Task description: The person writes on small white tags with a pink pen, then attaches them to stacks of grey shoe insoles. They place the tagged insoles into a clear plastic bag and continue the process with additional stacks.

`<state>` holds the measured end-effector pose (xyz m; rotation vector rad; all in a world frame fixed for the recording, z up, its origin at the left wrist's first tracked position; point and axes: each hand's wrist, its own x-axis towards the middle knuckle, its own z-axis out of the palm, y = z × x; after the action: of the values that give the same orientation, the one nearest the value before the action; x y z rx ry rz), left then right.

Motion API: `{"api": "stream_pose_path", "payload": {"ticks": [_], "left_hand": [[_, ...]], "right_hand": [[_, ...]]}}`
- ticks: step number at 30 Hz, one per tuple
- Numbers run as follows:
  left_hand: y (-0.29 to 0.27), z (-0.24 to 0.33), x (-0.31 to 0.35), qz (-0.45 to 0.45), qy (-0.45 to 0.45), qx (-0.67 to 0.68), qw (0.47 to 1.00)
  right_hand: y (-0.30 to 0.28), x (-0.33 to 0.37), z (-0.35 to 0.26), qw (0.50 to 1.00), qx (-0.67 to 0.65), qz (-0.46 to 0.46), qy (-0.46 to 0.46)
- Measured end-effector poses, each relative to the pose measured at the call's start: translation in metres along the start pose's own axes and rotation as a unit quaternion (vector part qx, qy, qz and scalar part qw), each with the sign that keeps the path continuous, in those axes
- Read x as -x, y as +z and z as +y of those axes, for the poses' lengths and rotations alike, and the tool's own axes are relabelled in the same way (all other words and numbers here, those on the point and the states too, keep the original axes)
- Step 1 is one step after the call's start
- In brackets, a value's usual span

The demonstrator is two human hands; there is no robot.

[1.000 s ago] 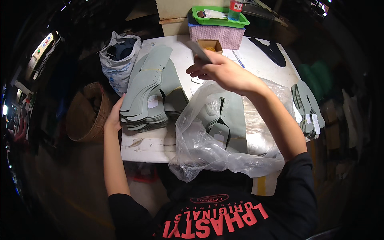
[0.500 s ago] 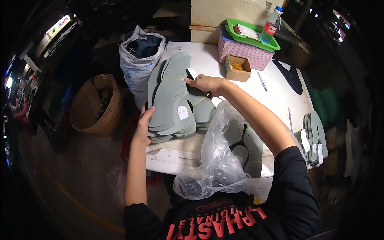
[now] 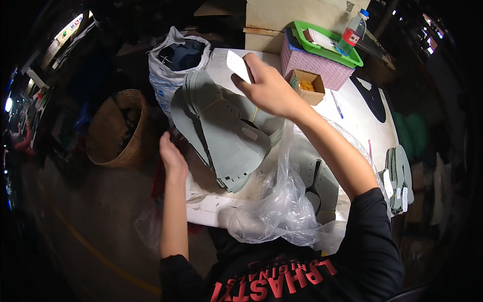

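A stack of grey-green, curved flat cut pieces lies on the table, tied with a thin yellow band and bearing a pale label in shadow. Above its far right part, my right hand pinches a white card between thumb and fingers. My left hand is at the table's left edge, apart from the stack, its fingers stretched out and holding nothing. Crumpled clear plastic covers part of more grey-green pieces in front of me.
At the back stand a white sack of dark scraps, a small carton and a pink woven box under a green tray with a bottle. Labelled pieces hang over the right edge. A wicker basket stands left.
The stack has turned, its near end now swung to the right. My left hand has come off its side. My right hand has left its band and risen with the white card.
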<state>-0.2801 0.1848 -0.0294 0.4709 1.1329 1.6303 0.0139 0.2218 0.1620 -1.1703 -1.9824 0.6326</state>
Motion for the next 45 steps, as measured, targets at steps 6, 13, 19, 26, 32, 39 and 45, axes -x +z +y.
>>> {"api": "stream_pose_path", "payload": {"ticks": [6,13,19,26,32,39,45], "left_hand": [[0.040,0.038,-0.154,-0.067,-0.083,-0.083,0.991],[0.060,0.043,-0.157,-0.142,-0.140,-0.190,0.961],[0.028,0.054,-0.166,-0.169,-0.155,-0.235,0.945],[-0.072,0.048,-0.095,-0.177,-0.098,-0.091,0.975],[-0.129,0.056,0.012,-0.253,-0.099,-0.050,0.961],[-0.014,0.072,-0.063,-0.304,-0.151,-0.157,0.927],[0.070,0.049,-0.064,-0.329,-0.175,-0.322,0.870]], "right_hand": [[0.067,0.130,-0.091,0.915,-0.154,-0.319,-0.192],[0.097,0.143,-0.060,0.883,-0.015,-0.459,0.093],[0.084,0.148,-0.046,0.873,-0.062,-0.470,0.118],[0.023,0.141,0.004,0.884,-0.012,-0.434,0.171],[0.013,0.131,0.058,0.945,-0.070,-0.188,0.259],[0.064,0.148,0.061,0.854,-0.305,0.071,0.416],[0.068,0.121,0.055,0.869,-0.265,0.053,0.414]]}}
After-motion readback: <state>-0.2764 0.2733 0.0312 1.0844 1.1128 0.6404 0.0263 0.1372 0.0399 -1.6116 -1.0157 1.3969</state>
